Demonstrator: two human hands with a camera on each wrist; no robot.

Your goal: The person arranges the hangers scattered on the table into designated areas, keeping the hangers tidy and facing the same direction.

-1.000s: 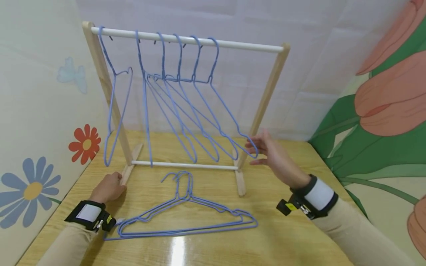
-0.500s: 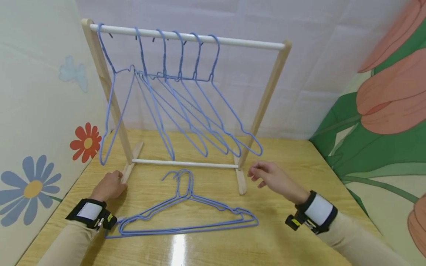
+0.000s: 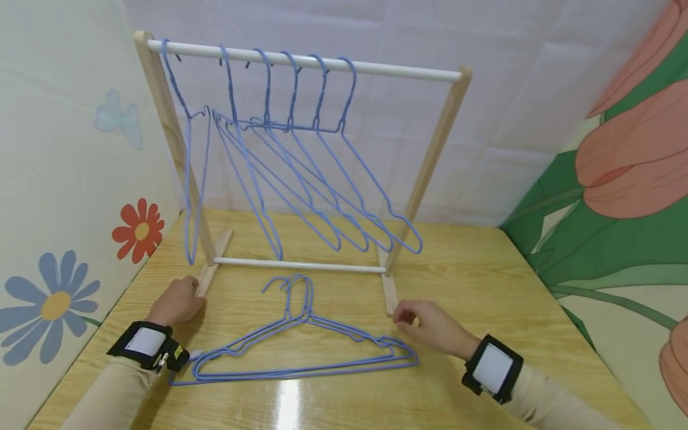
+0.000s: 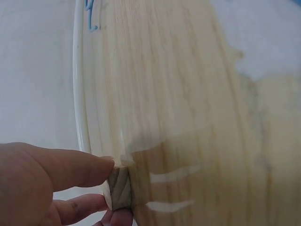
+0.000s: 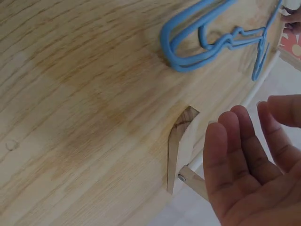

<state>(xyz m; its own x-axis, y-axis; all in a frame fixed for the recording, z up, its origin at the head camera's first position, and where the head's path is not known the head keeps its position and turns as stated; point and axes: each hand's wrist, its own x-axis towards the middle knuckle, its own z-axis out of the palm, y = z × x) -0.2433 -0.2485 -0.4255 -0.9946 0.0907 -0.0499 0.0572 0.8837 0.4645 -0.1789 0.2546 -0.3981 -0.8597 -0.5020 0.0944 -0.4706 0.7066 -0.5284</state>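
Observation:
My left hand (image 3: 174, 303) grips the front end of the clothes rack's left wooden foot (image 3: 202, 285); the left wrist view shows thumb and fingers pinching the foot's end (image 4: 120, 187). My right hand (image 3: 430, 328) holds nothing, its fingers loosely curved, close to the tip of the right wooden foot (image 3: 390, 295). In the right wrist view its fingers (image 5: 217, 150) are apart from that foot (image 5: 175, 146). Between the hands, several blue wire hangers (image 3: 290, 374) lie overlapping on the table, their hooks toward the rack. Other blue hangers (image 3: 267, 89) hang from the rack's white top bar (image 3: 408, 72).
The rack's white lower bar (image 3: 301, 265) runs low between its wooden posts (image 3: 430, 170). Small dark pegs stick out behind the top bar. Walls with flower pictures (image 3: 141, 231) stand left and right of the wooden table (image 3: 484, 269), with a pale wall behind.
My right hand has left the rightmost hanging hanger and come down and nearer, to beside the right foot. The hanging hangers have swung, the leftmost one turning. My left hand stays put.

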